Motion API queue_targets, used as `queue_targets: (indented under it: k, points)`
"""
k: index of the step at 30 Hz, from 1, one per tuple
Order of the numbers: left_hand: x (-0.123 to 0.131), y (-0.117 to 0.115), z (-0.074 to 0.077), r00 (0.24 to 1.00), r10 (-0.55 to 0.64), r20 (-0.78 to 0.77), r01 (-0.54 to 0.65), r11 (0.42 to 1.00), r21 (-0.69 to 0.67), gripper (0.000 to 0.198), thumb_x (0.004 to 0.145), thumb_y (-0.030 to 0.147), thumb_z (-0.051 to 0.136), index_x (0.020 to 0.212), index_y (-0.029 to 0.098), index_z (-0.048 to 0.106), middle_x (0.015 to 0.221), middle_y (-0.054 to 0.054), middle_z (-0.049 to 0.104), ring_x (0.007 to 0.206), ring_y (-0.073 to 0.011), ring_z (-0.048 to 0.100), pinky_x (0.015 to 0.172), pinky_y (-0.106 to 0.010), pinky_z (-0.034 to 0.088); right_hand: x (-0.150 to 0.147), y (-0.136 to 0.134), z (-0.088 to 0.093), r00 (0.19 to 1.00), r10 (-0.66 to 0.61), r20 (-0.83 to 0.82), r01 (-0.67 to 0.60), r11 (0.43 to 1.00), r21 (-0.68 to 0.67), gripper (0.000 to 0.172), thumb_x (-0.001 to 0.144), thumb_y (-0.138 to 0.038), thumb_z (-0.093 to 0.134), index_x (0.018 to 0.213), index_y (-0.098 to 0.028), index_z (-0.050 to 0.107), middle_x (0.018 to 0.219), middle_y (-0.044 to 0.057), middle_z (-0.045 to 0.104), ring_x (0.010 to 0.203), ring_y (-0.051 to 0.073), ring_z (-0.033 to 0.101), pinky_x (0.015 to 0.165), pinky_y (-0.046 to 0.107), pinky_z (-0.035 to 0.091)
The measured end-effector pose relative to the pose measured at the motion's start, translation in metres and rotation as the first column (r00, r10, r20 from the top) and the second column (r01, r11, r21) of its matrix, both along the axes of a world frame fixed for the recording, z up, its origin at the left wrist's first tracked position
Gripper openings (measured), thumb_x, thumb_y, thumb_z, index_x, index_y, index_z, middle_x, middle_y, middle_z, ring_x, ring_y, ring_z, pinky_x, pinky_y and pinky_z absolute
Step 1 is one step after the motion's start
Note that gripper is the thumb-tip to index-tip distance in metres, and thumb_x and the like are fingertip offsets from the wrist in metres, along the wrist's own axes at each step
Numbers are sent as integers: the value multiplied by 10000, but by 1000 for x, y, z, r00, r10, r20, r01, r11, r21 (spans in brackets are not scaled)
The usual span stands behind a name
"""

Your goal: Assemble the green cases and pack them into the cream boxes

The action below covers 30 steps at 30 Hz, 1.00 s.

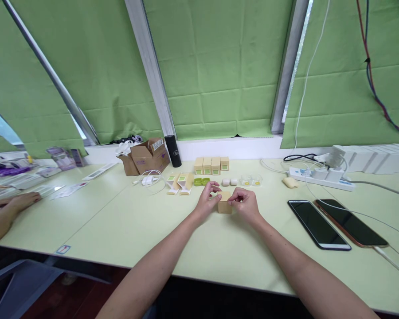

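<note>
A small tan cardboard box [224, 206] stands on the table between my two hands. My left hand [209, 198] grips its left side, the thumb lying along the top edge. My right hand [244, 202] is closed, with thumb and index finger pinching the box's right side. Just beyond them is a row of small items: two green pieces [201, 181], two small white pieces [229, 182] and two clear cups with yellow inside [251, 180]. Two flattened-looking cartons [180, 183] lie to the left of these. Several closed boxes [211, 165] stand behind.
On the right lie a white-framed phone [319, 224] and a dark phone [350, 222] with cables across them, near a power strip [321, 178]. An open brown carton [148, 156] and a black bottle [173, 151] stand at the back. Another person's hand [23, 201] rests at far left.
</note>
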<state>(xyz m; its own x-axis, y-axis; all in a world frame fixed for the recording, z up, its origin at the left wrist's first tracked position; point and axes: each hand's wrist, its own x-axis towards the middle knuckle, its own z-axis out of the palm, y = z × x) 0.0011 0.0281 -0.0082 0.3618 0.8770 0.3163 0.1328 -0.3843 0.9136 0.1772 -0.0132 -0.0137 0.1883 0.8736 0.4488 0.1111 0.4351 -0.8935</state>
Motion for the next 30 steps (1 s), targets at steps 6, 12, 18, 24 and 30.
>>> queue_targets:
  k: [6,12,18,24,30]
  points:
    - [0,0,1,1000,8,-8,-8,1000,0,388,835,307,665,1180,245,499,1098,-64,664,1136,-246,592,930,-358,386,0,1,0,1000,2,1,-2,1000,5,72,569,-196,660,498,-201,672,543,-18,560,533,113,445,524,258,353]
    - [1,-2,4,1000,19,-17,-19,1000,-2,418,800,258,673,1178,240,494,1113,-67,665,1154,-251,591,944,-367,383,3,4,-1,999,41,17,-40,998,-44,59,560,-204,672,503,-190,672,544,-15,568,530,113,453,529,259,366]
    - [1,-3,5,999,34,-25,-34,999,10,398,809,259,670,1168,239,500,1119,-66,659,1162,-249,588,952,-370,383,2,4,-5,996,73,55,-67,991,-116,63,615,-240,639,575,-193,651,521,-26,535,517,120,420,514,265,322]
    - [1,-1,2,994,102,-27,-100,993,70,349,866,334,658,1170,239,516,1062,-54,652,1084,-235,593,928,-367,390,3,7,-10,982,-8,188,21,997,-68,78,703,-253,608,764,-221,645,569,-55,467,541,140,439,537,267,344]
    - [2,6,-3,971,239,19,-240,971,17,220,912,317,590,1103,242,510,863,-3,651,923,-210,625,877,-359,411,7,9,-6,948,-195,250,225,969,-98,162,761,-308,617,912,-248,621,680,-45,558,561,152,503,584,277,393]
